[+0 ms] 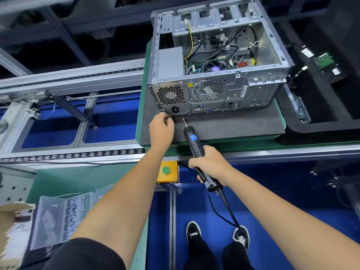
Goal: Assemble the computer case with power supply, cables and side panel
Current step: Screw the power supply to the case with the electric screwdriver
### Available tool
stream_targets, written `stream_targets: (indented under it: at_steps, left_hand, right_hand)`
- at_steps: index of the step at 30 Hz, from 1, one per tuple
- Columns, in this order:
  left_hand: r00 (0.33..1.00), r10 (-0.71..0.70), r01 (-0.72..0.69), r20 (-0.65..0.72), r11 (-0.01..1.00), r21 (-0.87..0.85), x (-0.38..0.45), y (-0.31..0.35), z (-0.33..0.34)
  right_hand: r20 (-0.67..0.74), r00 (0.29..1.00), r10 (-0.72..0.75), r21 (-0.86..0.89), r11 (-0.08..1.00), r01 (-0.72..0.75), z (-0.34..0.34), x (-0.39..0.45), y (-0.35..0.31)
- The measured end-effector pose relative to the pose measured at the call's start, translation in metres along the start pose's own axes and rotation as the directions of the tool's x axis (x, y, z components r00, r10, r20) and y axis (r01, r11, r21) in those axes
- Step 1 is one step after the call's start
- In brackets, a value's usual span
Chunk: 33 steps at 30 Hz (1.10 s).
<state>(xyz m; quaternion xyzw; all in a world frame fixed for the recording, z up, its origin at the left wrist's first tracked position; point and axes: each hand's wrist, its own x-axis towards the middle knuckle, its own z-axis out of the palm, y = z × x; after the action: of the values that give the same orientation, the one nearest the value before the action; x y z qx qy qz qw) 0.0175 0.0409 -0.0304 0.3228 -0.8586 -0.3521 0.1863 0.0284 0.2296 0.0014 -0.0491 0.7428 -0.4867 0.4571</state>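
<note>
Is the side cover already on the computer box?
No, the computer case is open on its side, so cables and the board inside show.

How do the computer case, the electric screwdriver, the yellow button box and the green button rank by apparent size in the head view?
Largest to smallest, as they look:
1. computer case
2. electric screwdriver, held in the right hand
3. yellow button box
4. green button, on that box

The screwdriver is nearer to the camera, so its true size is less sure.

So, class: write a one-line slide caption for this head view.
Left hand at the computer case's rear corner, right hand gripping an electric screwdriver.
</note>
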Motion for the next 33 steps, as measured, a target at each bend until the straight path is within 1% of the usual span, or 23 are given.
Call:
stream_targets:
  at_steps: [2,4,6,8,10,12,15,18,21,26,27,30,33]
  left_hand:
    - [0.992,-0.124,0.121,-0.029,0.989,-0.082,0.005,-0.008,-0.010]
    - [0.982,-0.186,0.188,0.028,0.975,-0.119,0.011,-0.015,-0.017]
    - [0.976,-0.196,0.208,0.095,0.967,-0.149,0.015,-0.016,-0.021]
    - [0.967,-0.195,0.230,0.163,0.944,-0.235,0.013,-0.011,-0.023]
    - [0.945,-0.214,0.286,0.248,0.910,-0.302,0.010,-0.005,-0.022]
    - [0.925,-0.230,0.332,0.302,0.876,-0.350,0.008,-0.004,-0.020]
    - [0.918,-0.263,0.375,0.296,0.817,-0.439,0.005,-0.006,-0.020]
    - [0.913,-0.294,0.398,0.282,0.797,-0.455,0.004,-0.009,-0.021]
    - [0.902,-0.334,0.429,0.272,0.756,-0.494,0.004,-0.008,-0.022]
    - [0.858,-0.453,0.504,0.241,0.654,-0.565,0.005,-0.003,-0.021]
    - [0.859,-0.448,0.503,0.247,0.650,-0.570,0.005,-0.003,-0.021]
    - [0.872,-0.395,0.490,0.289,0.691,-0.531,0.005,-0.005,-0.022]
    - [0.870,-0.387,0.493,0.306,0.702,-0.514,0.005,-0.006,-0.022]
  right_hand:
    - [0.010,1.000,-0.021,-0.022,1.000,0.022,0.007,0.000,-0.002]
    - [0.014,0.998,-0.054,-0.042,0.998,0.054,0.015,0.002,-0.005]
    - [0.006,0.997,-0.079,-0.075,0.994,0.079,0.022,0.005,-0.009]
    - [0.000,0.996,-0.087,-0.095,0.992,0.086,0.028,0.007,-0.012]
    - [0.007,0.996,-0.084,-0.085,0.993,0.084,0.033,0.009,-0.014]
    - [0.010,0.997,-0.077,-0.088,0.993,0.077,0.038,0.010,-0.013]
    - [0.010,0.997,-0.076,-0.121,0.990,0.076,0.043,0.011,-0.012]
    - [0.007,0.996,-0.084,-0.130,0.988,0.085,0.046,0.011,-0.013]
    - [-0.001,0.996,-0.090,-0.146,0.985,0.089,0.049,0.011,-0.015]
    - [-0.012,0.995,-0.103,-0.153,0.983,0.100,0.049,0.011,-0.020]
    - [-0.018,0.994,-0.103,-0.151,0.983,0.100,0.048,0.011,-0.021]
    - [-0.023,0.995,-0.095,-0.150,0.985,0.090,0.045,0.011,-0.023]
    - [-0.012,0.996,-0.085,-0.129,0.988,0.083,0.042,0.011,-0.022]
